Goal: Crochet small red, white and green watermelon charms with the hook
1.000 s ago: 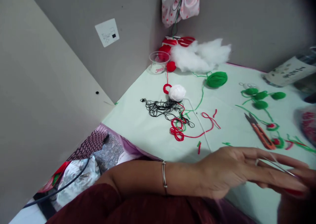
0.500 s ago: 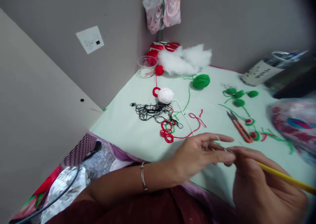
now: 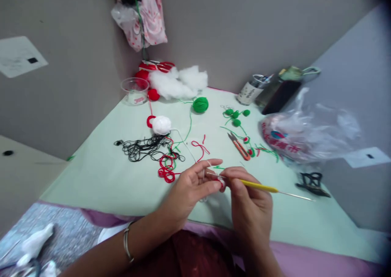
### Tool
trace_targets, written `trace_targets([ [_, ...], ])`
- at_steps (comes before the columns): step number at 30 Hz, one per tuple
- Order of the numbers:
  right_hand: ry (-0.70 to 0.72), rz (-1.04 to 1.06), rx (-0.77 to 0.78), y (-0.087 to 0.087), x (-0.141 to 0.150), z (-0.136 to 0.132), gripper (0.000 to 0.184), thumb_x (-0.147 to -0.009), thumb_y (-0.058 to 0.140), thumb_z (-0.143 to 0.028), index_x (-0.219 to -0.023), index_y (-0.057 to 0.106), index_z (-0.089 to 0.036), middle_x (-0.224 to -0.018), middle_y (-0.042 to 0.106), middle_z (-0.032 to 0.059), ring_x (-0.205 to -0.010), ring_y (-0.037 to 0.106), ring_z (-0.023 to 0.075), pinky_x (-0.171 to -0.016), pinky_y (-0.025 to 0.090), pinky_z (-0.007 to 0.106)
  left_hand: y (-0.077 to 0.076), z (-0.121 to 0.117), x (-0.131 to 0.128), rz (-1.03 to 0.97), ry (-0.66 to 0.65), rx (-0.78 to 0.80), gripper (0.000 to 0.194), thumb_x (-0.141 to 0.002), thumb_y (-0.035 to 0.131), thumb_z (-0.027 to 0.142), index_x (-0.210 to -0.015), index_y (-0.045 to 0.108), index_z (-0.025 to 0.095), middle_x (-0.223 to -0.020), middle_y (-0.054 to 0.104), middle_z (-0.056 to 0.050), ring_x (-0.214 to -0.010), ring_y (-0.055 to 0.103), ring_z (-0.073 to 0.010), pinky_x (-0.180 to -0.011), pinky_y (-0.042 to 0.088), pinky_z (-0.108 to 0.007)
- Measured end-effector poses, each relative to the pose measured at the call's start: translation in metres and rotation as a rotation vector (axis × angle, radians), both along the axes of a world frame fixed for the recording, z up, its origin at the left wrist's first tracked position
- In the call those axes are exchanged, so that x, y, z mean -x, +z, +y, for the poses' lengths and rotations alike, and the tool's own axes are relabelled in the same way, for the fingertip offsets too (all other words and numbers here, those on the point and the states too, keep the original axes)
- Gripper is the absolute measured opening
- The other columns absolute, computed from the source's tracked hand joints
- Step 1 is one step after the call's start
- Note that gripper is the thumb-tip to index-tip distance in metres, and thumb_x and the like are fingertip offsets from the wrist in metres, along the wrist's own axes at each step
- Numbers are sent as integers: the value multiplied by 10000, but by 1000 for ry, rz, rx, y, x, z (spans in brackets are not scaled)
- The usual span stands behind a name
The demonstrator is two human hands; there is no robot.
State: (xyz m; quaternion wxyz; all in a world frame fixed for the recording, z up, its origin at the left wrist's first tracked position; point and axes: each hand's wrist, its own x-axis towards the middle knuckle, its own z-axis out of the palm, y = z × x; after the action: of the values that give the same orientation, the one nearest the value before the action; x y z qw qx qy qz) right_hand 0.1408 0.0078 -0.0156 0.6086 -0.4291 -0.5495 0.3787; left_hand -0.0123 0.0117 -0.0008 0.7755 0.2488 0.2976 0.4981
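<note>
My left hand [image 3: 195, 185] pinches a small red and white crochet piece [image 3: 222, 183] between thumb and fingers, its index finger stretched out with white yarn [image 3: 190, 150] running over it. That strand leads back to a white yarn ball [image 3: 161, 125]. My right hand [image 3: 249, 201] is closed around a crochet hook [image 3: 259, 186] with a yellow handle and metal ends. The hook's left tip lies by the crochet piece at my left fingertips; fingers partly cover the piece.
Tangled black yarn [image 3: 143, 147] and red yarn [image 3: 167, 173] lie left of my hands. Orange thread snips [image 3: 239, 146], small green crochet pieces [image 3: 236, 115] and a green ball [image 3: 200, 105] lie beyond. White stuffing [image 3: 175, 82] sits at the back, a plastic bag [image 3: 308, 130] and black claw clip [image 3: 313, 184] at right.
The view has swung right, so the table things appear further left and the bag and claw clip show fully. Both hands still hold the crochet piece and hook, now in clearer sight.
</note>
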Motion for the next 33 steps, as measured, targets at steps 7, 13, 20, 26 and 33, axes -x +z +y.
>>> trace_targets([
  [7, 43, 116, 29, -1, 1, 3, 119, -988, 725, -283, -1004, 841, -299, -889, 761, 11, -745, 682, 137, -680, 568, 262, -2, -1, -2, 42, 1, -16, 480, -818, 880, 238, -1284, 770, 266, -929, 715, -5, -916, 638, -156, -908, 472, -302],
  [13, 46, 12, -14, 7, 2, 1, 134, -995, 716, -275, -979, 846, -303, -905, 789, 23, -805, 694, 156, -714, 567, 272, -5, 0, -1, 151, 24, -75, 475, -857, 851, 247, -1315, 756, 327, -934, 703, 10, -955, 627, -155, -920, 447, -290],
  [20, 139, 293, 89, 10, 0, 8, 170, -1021, 681, -346, -946, 797, -247, -887, 773, 18, -709, 686, 120, -675, 569, 244, 0, 2, 4, 266, 45, -109, 407, -832, 876, 297, -1233, 806, 324, -930, 689, 1, -921, 582, -165, -867, 433, -290],
  [26, 195, 263, 54, 16, -5, 7, 235, -1082, 570, -345, -962, 735, -229, -900, 775, 18, -705, 707, 114, -688, 591, 245, 3, 2, 7, 290, 37, -122, 378, -838, 860, 296, -1212, 821, 331, -923, 665, 0, -888, 545, -160, -861, 429, -293],
  [33, 30, -413, -346, 16, -10, -3, 241, -1062, 528, -134, -1152, 723, -244, -975, 761, 39, -877, 733, 160, -801, 610, 295, 2, 2, 3, 352, 161, -166, 442, -831, 871, 240, -1260, 794, 312, -893, 653, 11, -856, 547, -149, -866, 435, -284],
])
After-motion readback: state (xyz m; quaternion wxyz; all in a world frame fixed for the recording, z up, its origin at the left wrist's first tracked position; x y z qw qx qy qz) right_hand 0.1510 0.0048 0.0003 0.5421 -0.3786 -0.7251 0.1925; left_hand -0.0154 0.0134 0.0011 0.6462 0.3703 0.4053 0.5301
